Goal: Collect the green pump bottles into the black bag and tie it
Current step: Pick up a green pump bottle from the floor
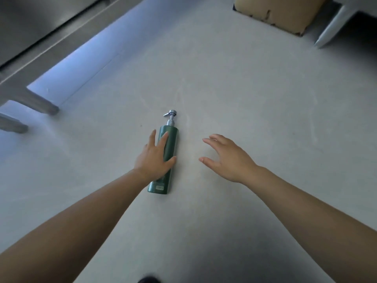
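A green pump bottle (171, 139) with a silver pump head lies flat on the grey floor, pump pointing away from me. My left hand (154, 158) rests over the bottle's middle, fingers spread across its left side and thumb hooked on its right edge. My right hand (226, 157) hovers to the right of the bottle, fingers apart and curved, holding nothing. No black bag is in view.
A metal furniture frame with grey legs (30, 99) stands at the left. A cardboard box (281, 13) sits at the top right, next to a pale slanted leg (334, 27). A dark shoe tip (149, 279) shows at the bottom edge.
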